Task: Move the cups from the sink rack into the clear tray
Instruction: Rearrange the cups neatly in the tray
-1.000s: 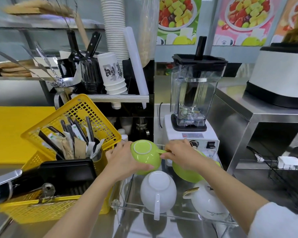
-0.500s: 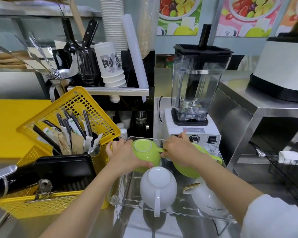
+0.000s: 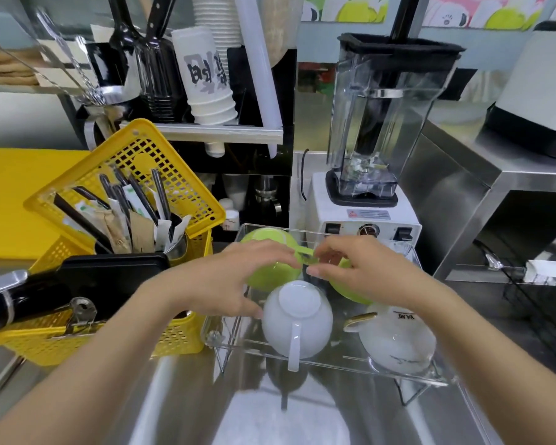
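A green cup (image 3: 268,239) lies upside down at the back left of the clear tray (image 3: 225,332). My left hand (image 3: 225,284) wraps its body from the near side. My right hand (image 3: 360,271) pinches that cup's handle between the fingertips. Under my right hand sits a second green cup (image 3: 347,292), partly hidden. Closer to me, a white cup (image 3: 297,319) rests upside down with its handle pointing at me. At the tray's front right lies a white cup with a gold handle (image 3: 398,343).
A yellow basket (image 3: 126,162) with utensils and a black tray (image 3: 109,271) stands just left of the clear tray. Behind the tray is a blender (image 3: 376,139). A steel unit (image 3: 482,194) rises on the right. Steel counter (image 3: 206,396) runs in front.
Both hands have lowered the green cup from above the tray down into its back left corner. My head has come closer and tilted down.
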`<state>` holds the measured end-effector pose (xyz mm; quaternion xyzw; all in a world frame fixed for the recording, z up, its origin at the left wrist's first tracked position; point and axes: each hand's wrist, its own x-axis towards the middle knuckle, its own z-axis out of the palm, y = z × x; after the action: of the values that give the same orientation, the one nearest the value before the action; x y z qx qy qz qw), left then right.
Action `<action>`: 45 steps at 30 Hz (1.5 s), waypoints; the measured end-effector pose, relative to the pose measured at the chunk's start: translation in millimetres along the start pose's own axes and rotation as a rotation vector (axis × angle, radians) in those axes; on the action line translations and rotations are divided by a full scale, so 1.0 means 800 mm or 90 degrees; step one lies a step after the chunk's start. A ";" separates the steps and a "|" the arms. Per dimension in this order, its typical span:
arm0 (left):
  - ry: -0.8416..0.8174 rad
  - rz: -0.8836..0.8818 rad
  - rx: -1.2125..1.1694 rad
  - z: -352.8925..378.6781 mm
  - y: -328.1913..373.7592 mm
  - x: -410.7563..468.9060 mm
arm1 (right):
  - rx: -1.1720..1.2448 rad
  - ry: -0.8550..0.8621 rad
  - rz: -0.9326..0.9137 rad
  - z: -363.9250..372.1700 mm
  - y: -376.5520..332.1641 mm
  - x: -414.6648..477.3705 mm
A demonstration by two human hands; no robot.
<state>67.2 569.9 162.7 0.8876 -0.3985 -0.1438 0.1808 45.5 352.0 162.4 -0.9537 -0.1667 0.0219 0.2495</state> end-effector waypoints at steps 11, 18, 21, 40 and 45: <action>-0.049 0.022 0.013 0.042 0.008 0.019 | -0.213 -0.188 0.013 0.028 -0.017 -0.040; 0.060 0.005 -0.008 0.049 0.013 0.012 | -0.230 -0.091 -0.006 0.023 -0.015 -0.036; 0.134 -0.039 0.059 0.059 0.018 0.008 | -0.221 -0.064 -0.033 0.021 -0.013 -0.034; 0.175 -0.243 0.155 0.077 0.054 -0.014 | -0.029 -0.156 0.003 0.018 -0.007 -0.036; 0.217 -0.217 0.131 0.077 0.051 -0.016 | -0.011 -0.167 -0.006 0.016 -0.005 -0.036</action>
<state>7.3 541.6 126.9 0.9671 -0.2194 0.0204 0.1274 15.6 352.3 152.0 -0.9439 -0.2022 0.1442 0.2174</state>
